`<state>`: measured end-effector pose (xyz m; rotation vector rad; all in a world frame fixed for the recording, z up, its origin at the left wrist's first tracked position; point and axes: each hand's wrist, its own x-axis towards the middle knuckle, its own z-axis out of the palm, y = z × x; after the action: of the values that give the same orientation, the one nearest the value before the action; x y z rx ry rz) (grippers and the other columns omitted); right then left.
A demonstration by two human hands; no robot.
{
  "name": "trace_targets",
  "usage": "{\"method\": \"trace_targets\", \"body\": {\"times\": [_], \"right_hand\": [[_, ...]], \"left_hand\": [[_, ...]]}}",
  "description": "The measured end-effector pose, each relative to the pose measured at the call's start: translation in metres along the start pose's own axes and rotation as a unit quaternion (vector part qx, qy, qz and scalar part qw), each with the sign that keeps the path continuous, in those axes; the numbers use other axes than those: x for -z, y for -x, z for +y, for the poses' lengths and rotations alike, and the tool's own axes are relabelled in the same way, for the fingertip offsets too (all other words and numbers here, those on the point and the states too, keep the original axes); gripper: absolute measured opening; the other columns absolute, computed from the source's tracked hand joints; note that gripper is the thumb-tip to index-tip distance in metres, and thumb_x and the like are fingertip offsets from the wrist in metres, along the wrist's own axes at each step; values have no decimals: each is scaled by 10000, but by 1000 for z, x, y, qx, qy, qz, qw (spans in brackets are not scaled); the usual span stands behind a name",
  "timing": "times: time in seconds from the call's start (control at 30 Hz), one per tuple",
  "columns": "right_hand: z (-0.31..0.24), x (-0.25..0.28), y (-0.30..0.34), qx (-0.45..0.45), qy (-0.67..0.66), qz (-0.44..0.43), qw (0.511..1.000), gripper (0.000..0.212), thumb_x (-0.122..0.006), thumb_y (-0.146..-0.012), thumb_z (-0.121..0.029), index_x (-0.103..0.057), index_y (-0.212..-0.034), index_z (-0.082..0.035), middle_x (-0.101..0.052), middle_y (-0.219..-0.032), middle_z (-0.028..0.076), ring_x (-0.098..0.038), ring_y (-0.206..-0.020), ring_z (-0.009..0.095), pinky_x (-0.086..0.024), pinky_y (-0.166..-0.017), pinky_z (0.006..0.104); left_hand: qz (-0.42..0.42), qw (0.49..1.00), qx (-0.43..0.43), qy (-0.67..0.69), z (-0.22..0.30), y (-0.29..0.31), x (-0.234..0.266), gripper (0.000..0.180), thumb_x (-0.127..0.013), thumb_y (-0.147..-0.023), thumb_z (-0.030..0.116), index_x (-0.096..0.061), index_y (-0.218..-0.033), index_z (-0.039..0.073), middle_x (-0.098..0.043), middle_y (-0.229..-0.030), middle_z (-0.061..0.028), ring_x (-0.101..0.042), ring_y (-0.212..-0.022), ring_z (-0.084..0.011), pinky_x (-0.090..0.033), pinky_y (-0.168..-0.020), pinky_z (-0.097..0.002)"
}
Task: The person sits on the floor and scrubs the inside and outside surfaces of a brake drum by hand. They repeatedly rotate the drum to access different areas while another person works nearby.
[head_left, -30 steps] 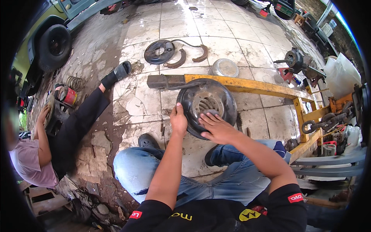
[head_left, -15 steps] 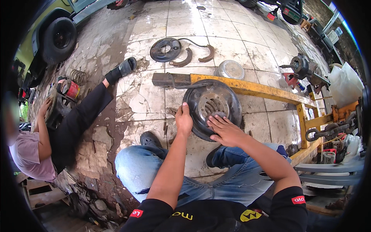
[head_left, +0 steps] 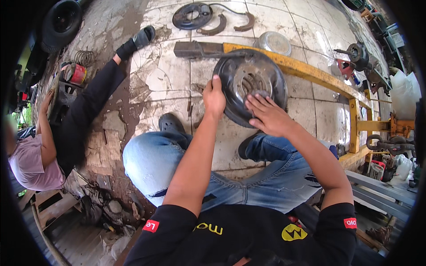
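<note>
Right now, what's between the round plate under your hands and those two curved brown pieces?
In the head view, the yellow beam and floor tiles separate the round plate from the curved pieces.

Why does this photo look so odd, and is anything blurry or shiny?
In the head view, the fisheye lens bows the yellow beam and leaves black corners; pale gleams show on the black plate; the co-worker's head at the left edge is blurred, while the left hand and right hand look fairly sharp.

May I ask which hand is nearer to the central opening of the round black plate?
Right: the right hand is by the lower edge of the central opening; the left hand is farther, at the left rim of the plate.
</note>
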<state>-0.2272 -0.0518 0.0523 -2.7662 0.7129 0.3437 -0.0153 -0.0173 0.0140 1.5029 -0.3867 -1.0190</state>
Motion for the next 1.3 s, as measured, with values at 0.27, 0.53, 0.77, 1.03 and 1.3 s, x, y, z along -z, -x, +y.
{"method": "trace_targets", "body": {"times": [0.27,0.53,0.77,1.03,1.3], "right_hand": [[-18,-4,-35,-11,-5,45,999,660,-331,-1003,-522,-279,-1512,-105,-189,-1599,85,-189,-1467,292,-187,-1186,448],[-8,6,-74,-78,-2,91,993,681,-301,-1001,-540,-261,-1521,-103,-189,-1597,102,-182,-1468,301,-172,-1187,464],[-1,5,-76,-112,10,108,988,663,-306,-1007,-521,-277,-1513,-94,-212,-1589,113,-180,-1471,298,-155,-1188,470],[-1,2,-78,-116,-30,134,984,665,-305,-1003,-530,-320,-1492,-81,-256,-1569,141,-216,-1456,323,-174,-1179,483],[-1,0,-79,-116,-17,157,981,637,-347,-1001,-504,-372,-1463,-66,-310,-1546,141,-260,-1436,334,-216,-1165,482]], "left_hand": [[-4,999,30,28,2,1,6,598,-421,-1021,414,-474,-1338,-90,-531,-1327,-225,-502,-1211,-293,-391,-1019,-366],[6,1000,12,-18,4,0,4,597,-445,-1010,436,-533,-1280,-90,-579,-1262,-209,-543,-1137,-264,-406,-983,-350],[-6,998,2,-58,8,3,1,595,-451,-1007,444,-566,-1241,-91,-619,-1189,-188,-559,-1093,-237,-416,-958,-335],[2,999,0,-36,8,3,1,569,-449,-1010,428,-562,-1254,-73,-620,-1192,-198,-565,-1087,-252,-423,-944,-339],[6,999,-7,-47,8,3,0,574,-446,-1009,435,-559,-1261,-69,-614,-1196,-205,-568,-1096,-266,-424,-954,-348]]}}
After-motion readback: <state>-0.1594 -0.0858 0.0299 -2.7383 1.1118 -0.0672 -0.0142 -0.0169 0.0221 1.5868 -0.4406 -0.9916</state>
